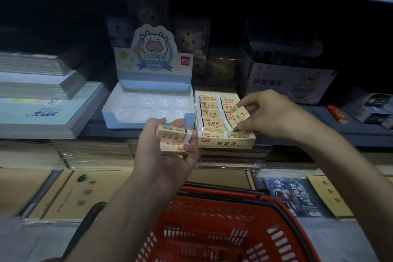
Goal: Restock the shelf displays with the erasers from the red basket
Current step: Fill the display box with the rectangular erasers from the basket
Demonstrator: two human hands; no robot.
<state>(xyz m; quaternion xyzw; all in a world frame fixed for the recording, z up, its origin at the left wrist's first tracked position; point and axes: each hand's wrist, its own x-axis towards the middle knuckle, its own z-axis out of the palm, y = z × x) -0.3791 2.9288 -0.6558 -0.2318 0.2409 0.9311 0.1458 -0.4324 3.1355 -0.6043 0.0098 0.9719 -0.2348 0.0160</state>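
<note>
left hand (168,155): gripping a stack of erasers (171,133), maybe three
right hand (270,112): pinching one eraser (238,117), display box (226,143) right under it

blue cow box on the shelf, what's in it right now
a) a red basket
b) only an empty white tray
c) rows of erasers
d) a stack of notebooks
b: the blue cow box shows only its bare white tray, while the erasers sit in the yellow box beside it.
</note>
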